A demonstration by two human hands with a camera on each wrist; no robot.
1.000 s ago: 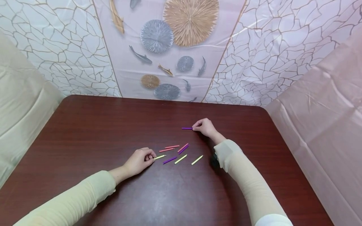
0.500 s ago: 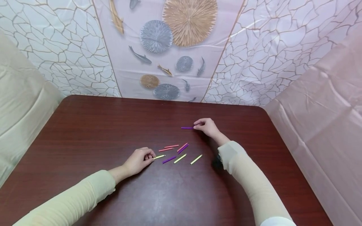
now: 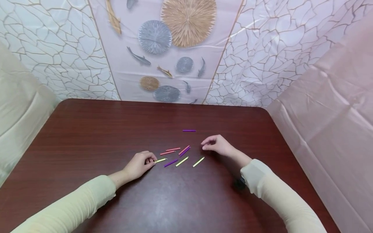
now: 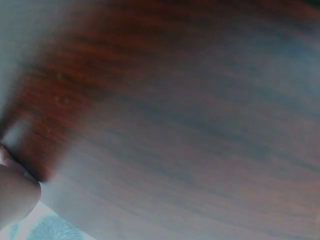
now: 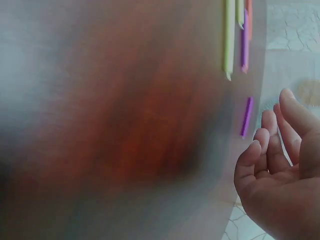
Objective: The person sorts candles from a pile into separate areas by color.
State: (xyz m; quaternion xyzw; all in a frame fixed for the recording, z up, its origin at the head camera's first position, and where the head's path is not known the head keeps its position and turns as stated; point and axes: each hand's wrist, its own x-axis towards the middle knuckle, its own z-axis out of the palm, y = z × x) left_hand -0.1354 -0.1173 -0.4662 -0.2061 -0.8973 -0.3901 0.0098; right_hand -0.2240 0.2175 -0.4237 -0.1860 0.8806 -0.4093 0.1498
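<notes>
While the head view gets the whole spread, the wrist cams each catch just a slice. From up top, the left hand [image 3: 140,165] has thumb and fingers pinched on the left end of a yellow stick [image 3: 161,160], right beside the loose cluster on the table [image 3: 116,129]. Left wrist cam is mostly blurry tabletop plus a bit of hand at the edge, so I can't check the pinch from there. Right wrist cam is way more useful: the right hand [image 3: 220,145] holds nothing, fingers loosely bent, with a gap to the thumb that's harder to read from above. It also shows a curly wick-like tip on the rightmost yellow stick [image 3: 198,162].

The back purple stick [image 3: 189,130] lies apart from the others, near the right fingertips but not touching. In the cluster: two red sticks [image 3: 167,152] nearly parallel, a red-and-purple pair [image 3: 185,152] snug together, the lower purple stick [image 3: 170,163] and the middle yellow stick [image 3: 182,161]. All slim and straight. Table's glossy reddish-brown woodgrain with rounded back corners; the shiny backdrop [image 3: 189,22] has spiky discs, fish and crackle lines.
</notes>
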